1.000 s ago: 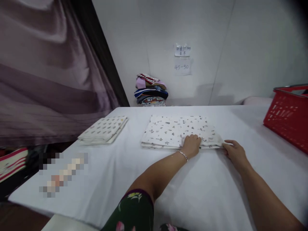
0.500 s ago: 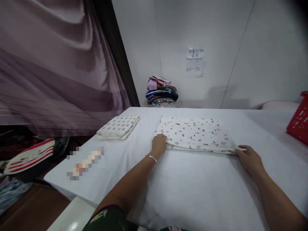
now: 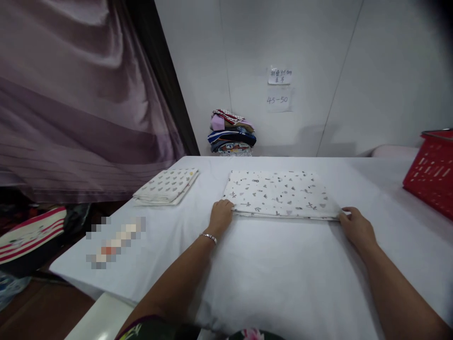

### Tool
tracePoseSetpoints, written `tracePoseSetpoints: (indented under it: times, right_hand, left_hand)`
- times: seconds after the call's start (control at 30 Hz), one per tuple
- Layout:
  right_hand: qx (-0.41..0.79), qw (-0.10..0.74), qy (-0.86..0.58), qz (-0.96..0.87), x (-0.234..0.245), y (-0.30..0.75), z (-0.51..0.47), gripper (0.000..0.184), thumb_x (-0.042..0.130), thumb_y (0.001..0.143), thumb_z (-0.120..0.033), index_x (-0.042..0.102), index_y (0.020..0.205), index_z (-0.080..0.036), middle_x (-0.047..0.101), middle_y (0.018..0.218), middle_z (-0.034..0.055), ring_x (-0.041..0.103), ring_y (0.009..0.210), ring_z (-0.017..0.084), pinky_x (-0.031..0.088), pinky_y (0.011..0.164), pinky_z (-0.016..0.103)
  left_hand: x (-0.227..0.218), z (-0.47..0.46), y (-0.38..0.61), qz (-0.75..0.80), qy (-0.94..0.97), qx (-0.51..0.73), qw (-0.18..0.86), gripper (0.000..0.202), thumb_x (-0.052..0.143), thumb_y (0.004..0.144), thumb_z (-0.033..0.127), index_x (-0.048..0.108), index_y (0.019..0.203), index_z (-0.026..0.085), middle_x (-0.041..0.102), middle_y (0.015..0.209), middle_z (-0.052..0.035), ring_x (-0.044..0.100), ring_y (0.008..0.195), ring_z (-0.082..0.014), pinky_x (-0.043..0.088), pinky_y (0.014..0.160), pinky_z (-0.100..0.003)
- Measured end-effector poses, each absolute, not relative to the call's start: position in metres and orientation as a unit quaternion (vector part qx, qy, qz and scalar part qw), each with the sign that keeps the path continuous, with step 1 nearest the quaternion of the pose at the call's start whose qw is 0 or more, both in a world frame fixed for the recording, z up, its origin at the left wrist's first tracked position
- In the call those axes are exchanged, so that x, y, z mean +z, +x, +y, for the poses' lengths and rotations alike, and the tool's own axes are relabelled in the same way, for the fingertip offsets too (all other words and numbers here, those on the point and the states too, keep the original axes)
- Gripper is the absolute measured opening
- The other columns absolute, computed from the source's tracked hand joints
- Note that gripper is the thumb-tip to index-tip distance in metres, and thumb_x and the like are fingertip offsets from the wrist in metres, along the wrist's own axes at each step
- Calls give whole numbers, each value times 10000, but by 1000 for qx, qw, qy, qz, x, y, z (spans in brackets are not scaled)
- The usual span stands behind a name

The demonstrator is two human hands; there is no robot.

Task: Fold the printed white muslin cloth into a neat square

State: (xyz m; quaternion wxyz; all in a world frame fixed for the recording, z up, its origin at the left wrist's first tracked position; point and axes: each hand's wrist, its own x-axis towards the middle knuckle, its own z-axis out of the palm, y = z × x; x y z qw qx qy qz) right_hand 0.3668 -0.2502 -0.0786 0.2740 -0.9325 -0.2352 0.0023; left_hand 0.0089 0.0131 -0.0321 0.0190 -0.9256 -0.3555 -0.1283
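A folded white cloth with small grey prints (image 3: 279, 194) lies flat in the middle of a white-covered table (image 3: 283, 264). My left hand (image 3: 220, 217), with a bracelet at the wrist, has its fingers curled on the cloth's near left corner. My right hand (image 3: 356, 226) pinches the near right corner. Both arms reach forward over the table.
A second folded printed cloth (image 3: 166, 186) lies at the table's left. A red plastic basket (image 3: 433, 172) stands at the right edge. A stack of folded coloured clothes (image 3: 231, 132) sits behind the table by the wall. A mauve curtain (image 3: 81, 99) hangs on the left.
My left hand slid left along the cloth's near edge, from near its middle to the left corner. My right hand stayed at the right corner. The view shifted a little.
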Motion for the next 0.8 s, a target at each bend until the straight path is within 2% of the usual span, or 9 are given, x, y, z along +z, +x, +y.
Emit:
tracePoseSetpoints:
  times: [0.27, 0.37, 0.57, 0.7, 0.8]
  right_hand:
    - [8, 260, -939, -223, -75, 363, -250, 424, 435, 795, -401, 556, 1147, -200, 672, 904, 87, 598, 760, 239, 392, 602, 296]
    - [14, 252, -943, -217, -73, 362, -249, 419, 428, 804, -401, 554, 1152, -205, 671, 917, 92, 601, 774, 243, 390, 597, 293]
    - [14, 253, -940, -227, -70, 359, -248, 402, 412, 815, -396, 555, 1140, -207, 677, 889, 79, 611, 750, 229, 392, 570, 280]
    - [11, 239, -944, -225, -66, 357, -243, 395, 416, 809, -385, 576, 1123, -206, 681, 881, 93, 619, 747, 233, 382, 554, 280]
    - [32, 277, -932, -231, -62, 356, -247, 395, 435, 786, -366, 579, 1109, -189, 681, 865, 88, 620, 733, 217, 396, 568, 273]
  left_hand:
    - [-36, 8, 7, -317, -938, -143, 4, 258, 433, 780, 84, 613, 924, 202, 627, 997, -51, 526, 966, -200, 375, 889, -350]
    - [-38, 7, 4, -332, -930, -157, -24, 291, 460, 743, 83, 610, 953, 216, 620, 1033, -41, 523, 1013, -189, 377, 926, -347]
    - [-44, 13, -5, -323, -926, -185, -52, 480, 475, 675, 57, 591, 1108, 227, 563, 1199, -53, 455, 1178, -213, 387, 991, -376]
    - [-42, 25, -4, -298, -935, -185, -41, 471, 446, 692, 12, 604, 1077, 232, 577, 1162, -45, 465, 1160, -191, 415, 986, -344]
    - [-35, 31, -4, -289, -942, -163, -49, 439, 441, 706, -5, 608, 1035, 231, 594, 1121, -35, 477, 1128, -177, 424, 980, -330]
